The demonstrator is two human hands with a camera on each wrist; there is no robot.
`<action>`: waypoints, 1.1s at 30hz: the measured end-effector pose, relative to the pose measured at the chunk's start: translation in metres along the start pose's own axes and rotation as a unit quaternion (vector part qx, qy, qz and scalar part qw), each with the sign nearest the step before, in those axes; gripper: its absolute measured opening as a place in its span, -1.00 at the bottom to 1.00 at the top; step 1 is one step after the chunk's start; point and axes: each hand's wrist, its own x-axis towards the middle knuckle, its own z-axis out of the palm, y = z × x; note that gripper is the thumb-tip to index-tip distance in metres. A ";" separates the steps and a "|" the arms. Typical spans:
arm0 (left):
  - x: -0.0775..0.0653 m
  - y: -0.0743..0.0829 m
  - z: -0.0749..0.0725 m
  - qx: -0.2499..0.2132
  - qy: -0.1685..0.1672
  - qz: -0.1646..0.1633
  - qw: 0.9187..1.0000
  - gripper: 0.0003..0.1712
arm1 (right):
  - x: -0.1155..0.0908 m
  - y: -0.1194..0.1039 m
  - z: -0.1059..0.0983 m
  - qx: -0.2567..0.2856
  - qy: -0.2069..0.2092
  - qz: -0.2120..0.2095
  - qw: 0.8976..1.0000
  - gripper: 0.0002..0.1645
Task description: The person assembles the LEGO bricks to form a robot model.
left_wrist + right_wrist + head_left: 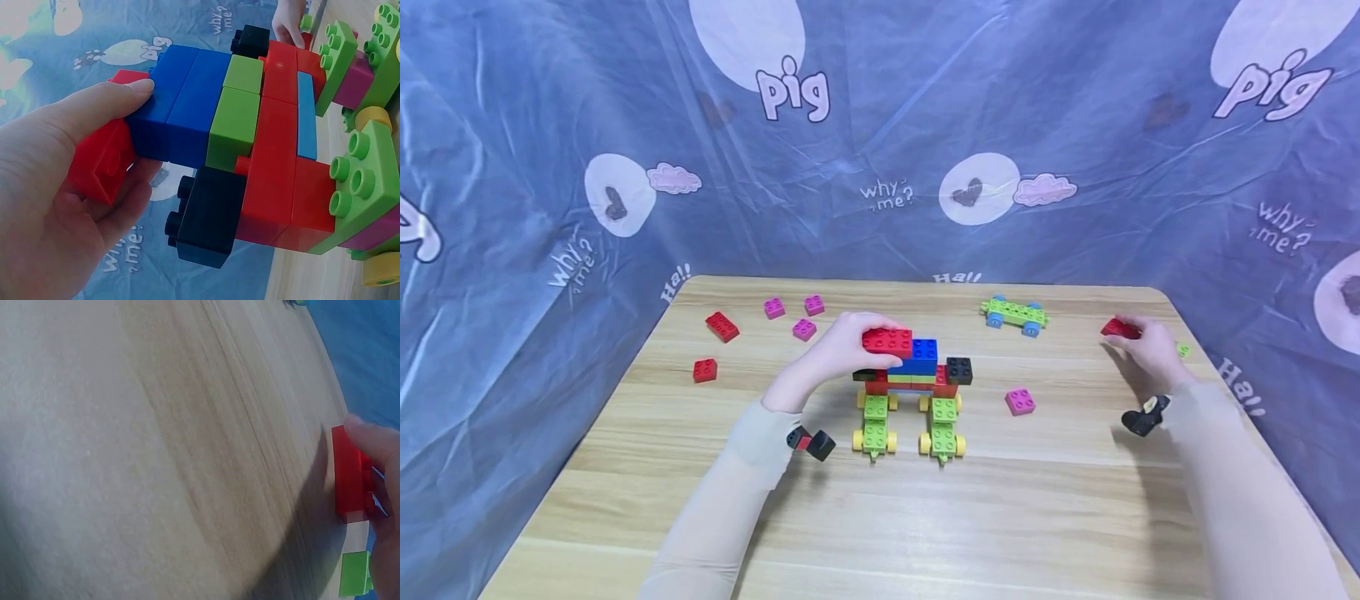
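Note:
A built figure of toy bricks stands mid-table: blue bricks (pixel 181 100) over lime ones (pixel 234 122), red bricks (pixel 275 162) below, and wheeled green bases (pixel 876 425) at the bottom. A black brick (pixel 958 370) juts out on each side. My left hand (pixel 850 343) grips the red brick (pixel 887 342) on top, which overhangs the blue; the thumb touches the blue brick in the left wrist view. Far to the right, my right hand (pixel 1153 348) holds another red brick (pixel 350 478) between thumb and fingers, near a small green brick (pixel 354 574).
Two loose red bricks (pixel 722 327) and several pink bricks (pixel 804 330) lie at the back left. A green base with blue wheels (pixel 1015 313) stands at the back. One pink brick (pixel 1020 402) sits right of the figure. A blue printed cloth (pixel 880 142) hangs behind the table.

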 end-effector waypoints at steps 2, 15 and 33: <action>0.000 0.000 0.000 0.000 0.000 -0.001 1.000 -0.45 | 0.000 -0.001 0.000 -0.001 0.003 -0.005 1.000 -0.39; -0.001 0.001 0.000 -0.002 0.000 -0.009 1.000 -0.45 | -0.003 -0.001 0.002 0.026 0.008 -0.028 0.999 -0.49; -0.002 -0.003 0.000 -0.012 -0.002 -0.015 1.000 -0.43 | -0.012 -0.002 0.009 0.010 -0.001 0.022 1.000 -0.30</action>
